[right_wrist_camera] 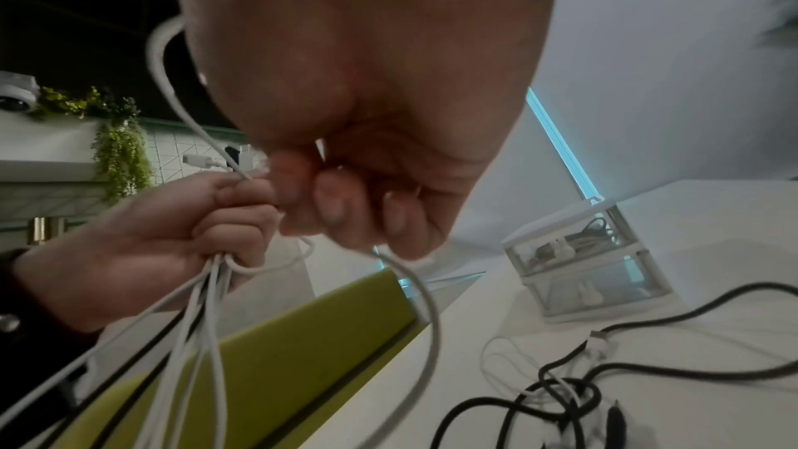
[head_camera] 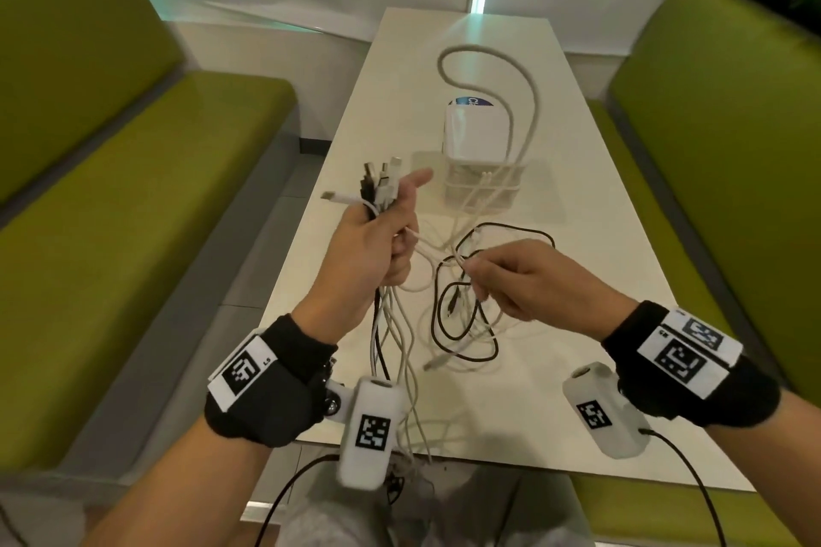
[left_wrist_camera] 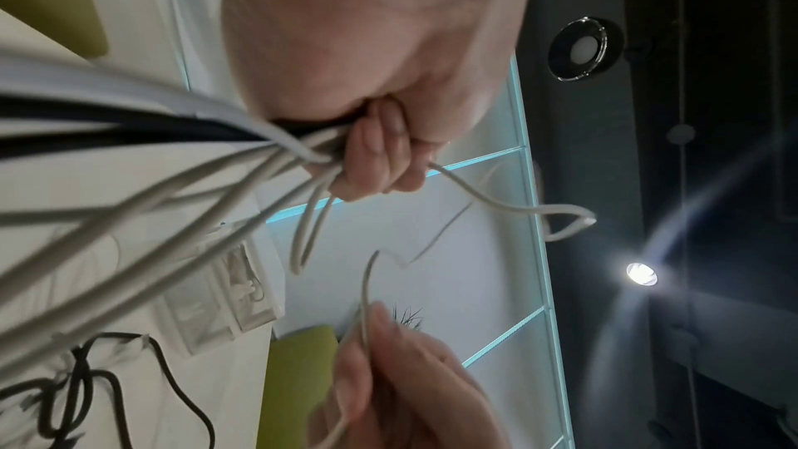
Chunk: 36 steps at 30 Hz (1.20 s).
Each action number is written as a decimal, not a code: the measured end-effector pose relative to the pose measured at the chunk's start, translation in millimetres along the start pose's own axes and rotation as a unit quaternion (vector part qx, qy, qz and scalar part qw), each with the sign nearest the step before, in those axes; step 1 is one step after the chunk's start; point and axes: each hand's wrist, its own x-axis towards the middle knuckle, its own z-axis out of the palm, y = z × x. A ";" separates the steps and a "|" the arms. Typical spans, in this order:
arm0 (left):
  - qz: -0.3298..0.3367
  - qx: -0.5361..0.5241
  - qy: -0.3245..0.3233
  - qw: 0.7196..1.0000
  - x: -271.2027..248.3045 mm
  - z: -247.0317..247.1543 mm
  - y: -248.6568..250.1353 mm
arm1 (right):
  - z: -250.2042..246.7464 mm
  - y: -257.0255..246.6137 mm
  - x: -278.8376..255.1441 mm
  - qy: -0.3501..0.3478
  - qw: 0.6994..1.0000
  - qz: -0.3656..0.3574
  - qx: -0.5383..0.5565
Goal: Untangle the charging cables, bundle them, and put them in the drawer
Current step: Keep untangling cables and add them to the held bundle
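My left hand [head_camera: 391, 235] is raised over the table's left edge and grips a bunch of white and black charging cables [head_camera: 380, 187]; their plugs stick up above the fist and the cords hang down below it [left_wrist_camera: 172, 203]. My right hand [head_camera: 477, 275] pinches a thin white cable [right_wrist_camera: 425, 303] that runs across from the left hand [right_wrist_camera: 224, 214]. A loose tangle of black and white cables [head_camera: 462, 315] lies on the table under the right hand. The small clear drawer unit [head_camera: 482, 191] stands beyond it, with cables visible inside [right_wrist_camera: 578, 244].
The white table [head_camera: 599, 244] runs between two green benches [head_camera: 133, 209] [head_camera: 733, 147]. A thick white cord [head_camera: 488, 53] loops behind the drawer unit, and a white box [head_camera: 477, 133] sits on top of it. Some cords hang over the table's near edge.
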 end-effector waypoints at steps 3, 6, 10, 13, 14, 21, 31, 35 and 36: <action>0.010 0.017 0.034 0.999 1.2 -4.9 -1.0 | 2.4 3.1 -6.9 -0.142 0.988 0.035 0.054; 0.022 0.052 0.063 0.996 1.3 -5.9 -0.9 | 8.5 5.4 -13.7 -0.271 0.958 0.081 0.032; 0.017 0.078 0.070 0.994 0.6 -3.7 -0.2 | 16.4 9.6 -19.8 -0.403 0.897 0.144 -0.105; 0.007 0.095 0.058 0.994 -0.8 -1.8 -0.3 | 20.8 12.8 -19.9 -0.378 0.899 0.160 -0.154; 0.005 0.105 0.054 0.993 -1.5 -1.1 -0.1 | 20.5 13.6 -18.2 -0.343 0.910 0.159 -0.169; 0.012 0.137 0.030 0.990 -5.5 1.9 1.4 | 5.0 15.1 -2.8 -0.016 0.959 0.180 -0.217; 0.032 0.125 0.055 0.990 -5.4 -1.7 1.6 | 10.5 17.6 6.6 0.092 0.965 0.079 -0.233; 0.045 0.111 0.115 0.986 -3.2 -4.7 2.0 | 0.9 2.2 -4.1 -0.072 0.993 0.032 -0.086; 0.047 0.120 0.126 0.984 -2.8 -4.6 2.3 | -2.2 -1.1 -6.2 -0.095 0.995 0.029 -0.033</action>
